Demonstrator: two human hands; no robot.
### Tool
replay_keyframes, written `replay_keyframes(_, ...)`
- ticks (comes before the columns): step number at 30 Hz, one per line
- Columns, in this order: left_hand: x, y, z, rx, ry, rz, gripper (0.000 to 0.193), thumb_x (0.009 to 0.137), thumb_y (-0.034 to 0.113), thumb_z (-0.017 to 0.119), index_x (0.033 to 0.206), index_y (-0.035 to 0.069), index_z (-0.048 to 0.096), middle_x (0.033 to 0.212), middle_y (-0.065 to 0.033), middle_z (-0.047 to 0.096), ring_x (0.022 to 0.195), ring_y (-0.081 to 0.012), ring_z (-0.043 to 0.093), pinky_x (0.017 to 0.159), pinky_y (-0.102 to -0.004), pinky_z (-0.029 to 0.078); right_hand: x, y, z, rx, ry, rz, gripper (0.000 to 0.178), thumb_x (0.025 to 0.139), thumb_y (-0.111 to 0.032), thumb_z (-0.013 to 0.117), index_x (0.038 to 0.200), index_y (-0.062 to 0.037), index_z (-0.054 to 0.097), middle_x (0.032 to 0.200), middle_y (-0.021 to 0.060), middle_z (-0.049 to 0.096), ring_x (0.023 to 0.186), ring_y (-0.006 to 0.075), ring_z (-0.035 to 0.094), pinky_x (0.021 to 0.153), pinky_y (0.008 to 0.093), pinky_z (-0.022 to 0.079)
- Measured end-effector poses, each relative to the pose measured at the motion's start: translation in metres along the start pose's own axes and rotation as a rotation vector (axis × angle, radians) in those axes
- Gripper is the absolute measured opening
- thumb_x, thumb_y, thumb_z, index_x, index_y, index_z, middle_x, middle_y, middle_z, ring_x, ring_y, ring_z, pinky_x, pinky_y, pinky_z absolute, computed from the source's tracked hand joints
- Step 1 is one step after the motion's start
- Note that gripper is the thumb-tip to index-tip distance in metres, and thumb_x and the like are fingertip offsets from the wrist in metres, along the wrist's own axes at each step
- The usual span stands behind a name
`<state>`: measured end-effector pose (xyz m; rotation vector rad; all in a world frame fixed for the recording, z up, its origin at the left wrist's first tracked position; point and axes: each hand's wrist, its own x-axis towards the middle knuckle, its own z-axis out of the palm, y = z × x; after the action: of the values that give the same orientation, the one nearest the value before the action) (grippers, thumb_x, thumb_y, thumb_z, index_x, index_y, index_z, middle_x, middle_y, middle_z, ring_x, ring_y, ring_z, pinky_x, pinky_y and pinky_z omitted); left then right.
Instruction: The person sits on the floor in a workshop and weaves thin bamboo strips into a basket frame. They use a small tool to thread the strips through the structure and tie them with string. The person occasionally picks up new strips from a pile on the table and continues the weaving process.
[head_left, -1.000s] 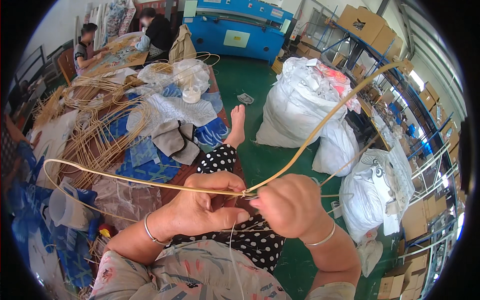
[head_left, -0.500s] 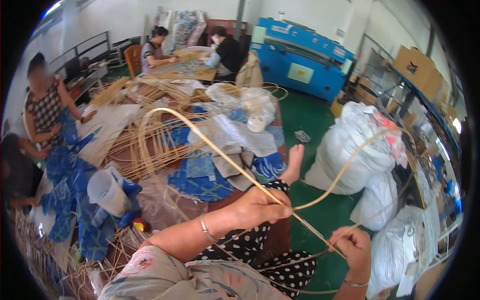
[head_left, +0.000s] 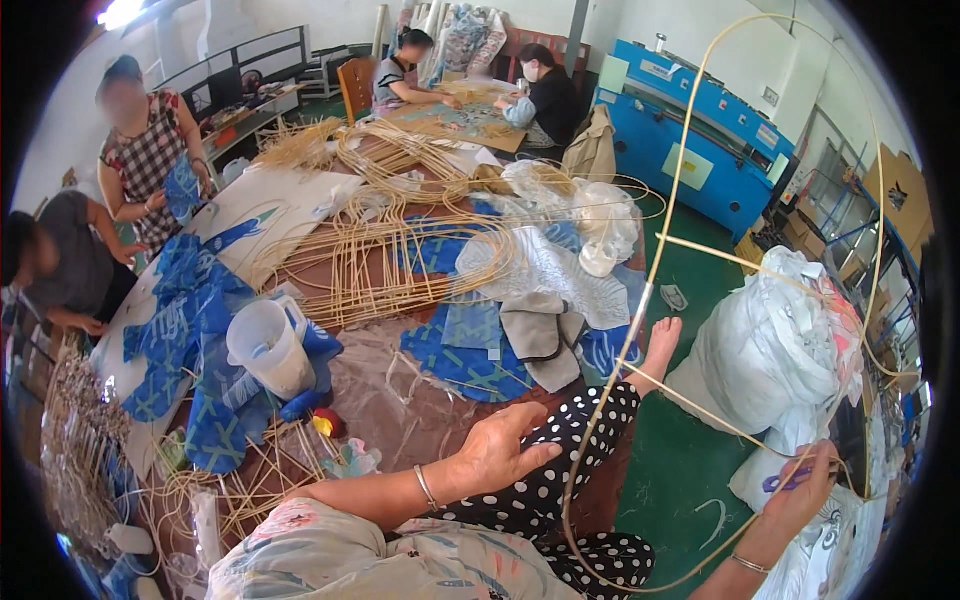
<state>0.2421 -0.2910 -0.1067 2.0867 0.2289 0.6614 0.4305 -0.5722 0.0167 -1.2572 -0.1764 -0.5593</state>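
Note:
A large bent cane frame (head_left: 664,225) stands up in front of me, its thin strips crossing above the green floor. My right hand (head_left: 806,494), at the lower right, is closed around the lower right part of this cane. Something purple with a loop, like a small scissors handle (head_left: 785,480), shows in the same hand; its blades cannot be made out. Over my dotted trousers (head_left: 570,445) my left hand (head_left: 500,452) is open, fingers loosely stretched, apart from the cane and holding nothing.
Left of my knees, bundled cane frames (head_left: 390,265), blue patterned cloth (head_left: 465,355) and a white plastic jug (head_left: 268,345) lie on the brown work surface. White sacks (head_left: 765,340) stand on the right. Two people work at the left edge, two at a far table (head_left: 440,125). A blue machine (head_left: 690,130) is behind.
My left hand has let go of the cane crossing and moved down left. My right hand has moved right with the cane, which now stands more upright. The view has swung left.

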Motion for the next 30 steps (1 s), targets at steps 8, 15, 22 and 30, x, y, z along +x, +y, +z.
replay_keyframes(8,-0.013,-0.014,-0.012,-0.857,-0.317,-0.487,0.016,0.089,0.018,0.045,0.097,0.005,0.050,0.079,-0.0022,0.059,0.068,-0.0091,0.057,0.054,-0.0200,0.043,-0.019,0.039,0.048,0.081,-0.151,0.324,0.013,0.082,-0.018,0.056,0.081,-0.0055,0.053,0.060,0.0060,0.053,0.040,0.0072,0.041,0.032,0.0180,0.028)
replay_keyframes(15,-0.018,-0.033,-0.024,-0.946,-0.345,-0.372,0.014,0.089,0.015,0.047,0.094,0.004,0.053,0.080,-0.0032,0.059,0.071,-0.0091,0.056,0.057,-0.0204,0.044,-0.017,0.048,0.048,0.310,-0.301,0.368,0.015,0.081,-0.012,0.054,0.094,-0.0042,0.052,0.068,0.0071,0.055,0.045,0.0090,0.048,0.034,0.0176,0.034)
replay_keyframes(22,0.019,-0.018,-0.059,-1.164,0.070,-0.262,0.036,0.081,0.018,0.060,0.111,0.004,0.046,0.095,-0.0061,0.056,0.086,-0.0123,0.053,0.069,-0.0238,0.045,-0.005,0.027,0.055,0.276,-0.512,0.239,0.023,0.076,-0.002,0.056,0.098,-0.0009,0.049,0.075,0.0123,0.057,0.048,0.0105,0.050,0.034,0.0171,0.036)
replay_keyframes(30,0.009,-0.051,-0.034,-1.214,-0.557,-0.381,0.016,0.086,0.014,0.050,0.100,0.006,0.053,0.089,-0.0056,0.061,0.071,-0.0093,0.057,0.056,-0.0204,0.043,-0.001,0.048,0.060,0.056,-0.676,0.371,0.020,0.077,-0.001,0.055,0.095,-0.0012,0.049,0.072,0.0117,0.057,0.045,0.0092,0.048,0.035,0.0163,0.038)
